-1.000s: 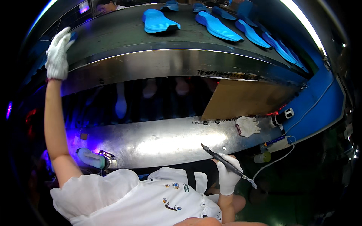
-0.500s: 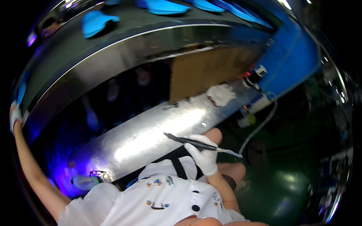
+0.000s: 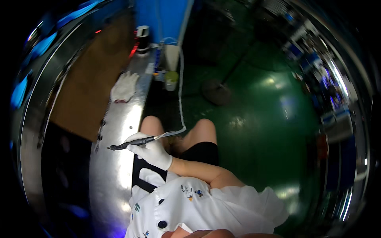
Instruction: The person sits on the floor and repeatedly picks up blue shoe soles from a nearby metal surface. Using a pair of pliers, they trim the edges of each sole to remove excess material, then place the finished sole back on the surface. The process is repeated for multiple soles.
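My right hand (image 3: 154, 154), in a white glove, is closed around a black pen-shaped tool (image 3: 134, 144) with a dark, narrow tip that looks like a brush. It points left, its tip over the metal ledge (image 3: 104, 174). A thin grey-white cord (image 3: 181, 95) leaves the tool's rear end and climbs toward the blue panel. Farther along that ledge lies an empty white glove (image 3: 124, 88). My left hand is outside the picture.
Blue curved pieces (image 3: 19, 92) rest on the belt at the far left, beside a brown cardboard sheet (image 3: 85, 75). A dark cylinder (image 3: 143, 40) and a yellow-green jar (image 3: 171, 80) stand near the blue panel (image 3: 158, 18). A round base (image 3: 215, 92) sits on the green floor.
The view has swung to the right, so the belt and ledge now lie at the left. My left hand, earlier at the belt's far left, has left the picture. My right hand still holds the tool.
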